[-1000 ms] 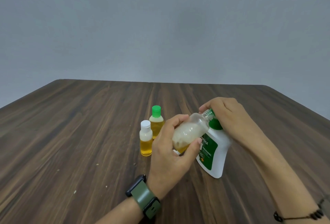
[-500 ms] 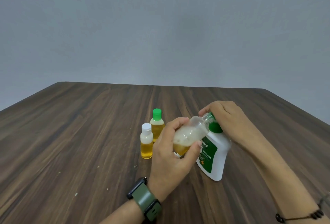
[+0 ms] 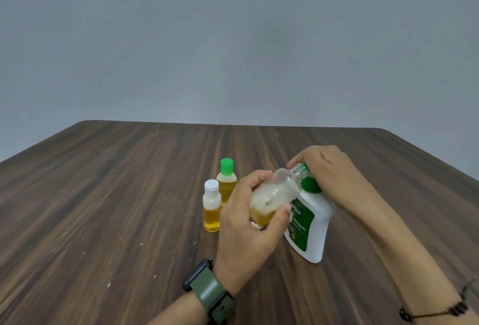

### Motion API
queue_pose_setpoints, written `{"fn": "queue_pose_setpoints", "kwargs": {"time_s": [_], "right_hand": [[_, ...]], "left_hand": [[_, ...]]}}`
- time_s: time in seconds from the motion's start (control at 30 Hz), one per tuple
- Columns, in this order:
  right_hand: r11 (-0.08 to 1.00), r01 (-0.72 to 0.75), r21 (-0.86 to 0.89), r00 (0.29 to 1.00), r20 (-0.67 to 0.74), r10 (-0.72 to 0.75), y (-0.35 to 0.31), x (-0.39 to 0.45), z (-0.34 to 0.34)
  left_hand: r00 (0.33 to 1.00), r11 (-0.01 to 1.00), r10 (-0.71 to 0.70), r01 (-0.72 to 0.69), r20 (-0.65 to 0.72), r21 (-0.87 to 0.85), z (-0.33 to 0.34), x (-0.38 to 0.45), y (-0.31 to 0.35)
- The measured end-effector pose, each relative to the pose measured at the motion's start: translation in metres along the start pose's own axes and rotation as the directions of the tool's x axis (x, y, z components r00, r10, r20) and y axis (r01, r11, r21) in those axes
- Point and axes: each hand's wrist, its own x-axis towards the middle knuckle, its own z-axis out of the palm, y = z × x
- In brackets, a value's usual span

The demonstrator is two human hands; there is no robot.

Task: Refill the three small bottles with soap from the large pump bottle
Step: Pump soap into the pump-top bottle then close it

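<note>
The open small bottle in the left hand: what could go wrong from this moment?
1. The open bottle is tilted with no cap, its mouth at the pump under the right hand; soap may miss and land on the table.
2. The large bottle leans, so it may slip.
3. The left hand may knock the two capped bottles close beside it.

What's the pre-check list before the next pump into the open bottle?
1. Open bottle held firm by left hand: ok.
2. Cap off, threaded neck at the pump: ok.
3. Neck lined up under the spout: cannot tell, right hand covers the pump head.
4. Large pump bottle stable: not ok, it leans, base partly lifted off the table.
5. Room left in open bottle: ok, soap low, foam above.
6. White-capped bottle and green-capped bottle capped and upright: ok.
</note>
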Motion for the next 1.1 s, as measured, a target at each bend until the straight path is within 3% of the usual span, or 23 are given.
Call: {"fn": "queue_pose_setpoints", "kwargs": {"time_s": [0.53, 1.1], "right_hand": [[0.999, 0.032, -0.040, 0.999, 0.018, -0.031, 0.000, 0.003, 0.003], [0.999, -0.009, 0.051, 1.000, -0.011, 0.010, 0.000, -0.001, 0.003]], "left_hand": [[1.000, 1.000, -0.011, 0.011, -0.001, -0.002, 0.000, 0.000, -0.001], [1.000, 1.000, 0.002, -0.002, -0.002, -0.020, 0.002, -0.002, -0.005]]}}
